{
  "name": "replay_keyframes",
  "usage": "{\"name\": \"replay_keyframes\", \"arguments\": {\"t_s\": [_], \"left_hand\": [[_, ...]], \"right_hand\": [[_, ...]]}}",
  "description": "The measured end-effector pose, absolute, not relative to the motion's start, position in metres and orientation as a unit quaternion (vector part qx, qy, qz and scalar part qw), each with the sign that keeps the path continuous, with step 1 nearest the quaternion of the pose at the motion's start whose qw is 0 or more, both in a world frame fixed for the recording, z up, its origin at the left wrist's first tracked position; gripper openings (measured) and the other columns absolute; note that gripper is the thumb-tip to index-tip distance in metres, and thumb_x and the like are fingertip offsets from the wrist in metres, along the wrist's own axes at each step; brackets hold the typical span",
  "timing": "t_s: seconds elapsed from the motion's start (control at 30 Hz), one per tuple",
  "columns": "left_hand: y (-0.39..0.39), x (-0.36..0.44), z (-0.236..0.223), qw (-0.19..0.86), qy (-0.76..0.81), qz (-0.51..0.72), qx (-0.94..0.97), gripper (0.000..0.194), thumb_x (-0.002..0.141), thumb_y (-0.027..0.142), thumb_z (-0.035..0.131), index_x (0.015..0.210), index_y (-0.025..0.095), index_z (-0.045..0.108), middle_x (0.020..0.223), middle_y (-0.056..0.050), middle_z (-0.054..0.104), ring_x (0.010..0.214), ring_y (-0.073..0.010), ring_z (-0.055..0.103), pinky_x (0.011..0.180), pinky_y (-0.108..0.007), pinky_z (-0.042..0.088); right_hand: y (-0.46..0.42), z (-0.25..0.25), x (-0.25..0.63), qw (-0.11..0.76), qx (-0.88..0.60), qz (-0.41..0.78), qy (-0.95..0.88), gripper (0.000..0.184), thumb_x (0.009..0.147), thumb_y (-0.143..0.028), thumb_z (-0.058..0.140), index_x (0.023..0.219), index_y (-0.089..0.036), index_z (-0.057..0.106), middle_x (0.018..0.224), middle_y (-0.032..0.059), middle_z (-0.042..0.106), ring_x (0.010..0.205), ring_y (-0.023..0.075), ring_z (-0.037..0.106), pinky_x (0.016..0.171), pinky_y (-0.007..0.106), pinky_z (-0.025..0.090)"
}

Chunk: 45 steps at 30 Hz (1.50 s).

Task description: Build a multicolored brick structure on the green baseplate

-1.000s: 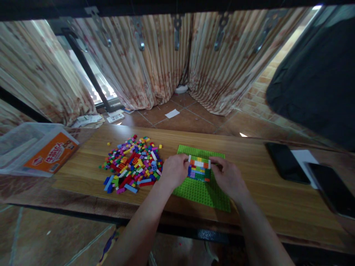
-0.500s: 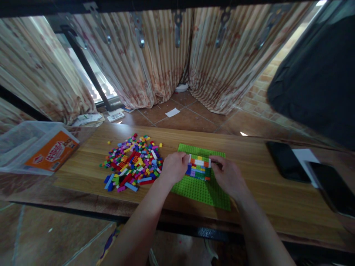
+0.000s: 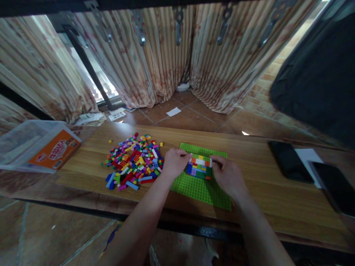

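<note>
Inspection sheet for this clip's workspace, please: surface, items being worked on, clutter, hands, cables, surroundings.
Surface: wooden tabletop.
Work items: multicoloured brick panel over green baseplate, contact unclear; loose brick pile to the left.
Clutter: two dark flat devices, white paper, clear bin.
Hands: left hand and right hand at the panel's opposite sides.
Cables: nothing seen on the tabletop.
Surroundings: striped curtains, tiled floor.

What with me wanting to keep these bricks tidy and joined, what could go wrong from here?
The left hand and right hand grip opposite sides of the multicoloured brick block; uneven pressure might pop bricks off. The left arm passes beside the loose brick pile, so a sideways bump could scatter pieces.
</note>
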State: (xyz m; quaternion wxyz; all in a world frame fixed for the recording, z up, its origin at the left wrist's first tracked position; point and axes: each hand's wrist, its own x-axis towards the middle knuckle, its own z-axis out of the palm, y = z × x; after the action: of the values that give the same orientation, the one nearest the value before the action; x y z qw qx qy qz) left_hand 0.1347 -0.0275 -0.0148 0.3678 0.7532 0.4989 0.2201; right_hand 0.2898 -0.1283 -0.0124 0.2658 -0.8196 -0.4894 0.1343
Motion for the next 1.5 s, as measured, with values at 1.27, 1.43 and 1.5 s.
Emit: {"name": "replay_keyframes", "arguments": {"t_s": [1.27, 1.43, 1.5], "left_hand": [[-0.047, 0.135, -0.017, 0.416, 0.466, 0.233, 0.746, 0.021, 0.086, 0.019, 0.056, 0.088, 0.015, 0.077, 0.084, -0.005, 0.077, 0.075, -0.016, 0.066, 0.068, -0.025, 0.047], [-0.049, 0.136, -0.021, 0.445, 0.482, 0.246, 0.714, 0.02, 0.085, 0.02, 0.059, 0.09, 0.014, 0.077, 0.086, -0.006, 0.077, 0.077, -0.0168, 0.068, 0.069, -0.025, 0.049], [-0.05, 0.136, -0.022, 0.441, 0.485, 0.244, 0.715, 0.02, 0.085, 0.02, 0.059, 0.089, 0.015, 0.078, 0.086, -0.006, 0.077, 0.077, -0.017, 0.068, 0.07, -0.025, 0.05]], "right_hand": [[-0.131, -0.029, 0.3, 0.356, -0.786, 0.171, -0.475, 0.037, 0.085, -0.022, 0.046, 0.114, -0.015, 0.068, 0.104, 0.0115, 0.075, 0.095, 0.0239, 0.071, 0.087, 0.038, 0.053], [-0.131, -0.028, 0.297, 0.332, -0.791, 0.135, -0.497, 0.035, 0.085, -0.022, 0.046, 0.11, -0.017, 0.07, 0.102, 0.0105, 0.076, 0.092, 0.0247, 0.071, 0.085, 0.039, 0.053], [-0.131, -0.028, 0.296, 0.325, -0.79, 0.123, -0.505, 0.036, 0.085, -0.023, 0.046, 0.11, -0.017, 0.07, 0.104, 0.0108, 0.076, 0.092, 0.0245, 0.07, 0.085, 0.038, 0.053]]}}
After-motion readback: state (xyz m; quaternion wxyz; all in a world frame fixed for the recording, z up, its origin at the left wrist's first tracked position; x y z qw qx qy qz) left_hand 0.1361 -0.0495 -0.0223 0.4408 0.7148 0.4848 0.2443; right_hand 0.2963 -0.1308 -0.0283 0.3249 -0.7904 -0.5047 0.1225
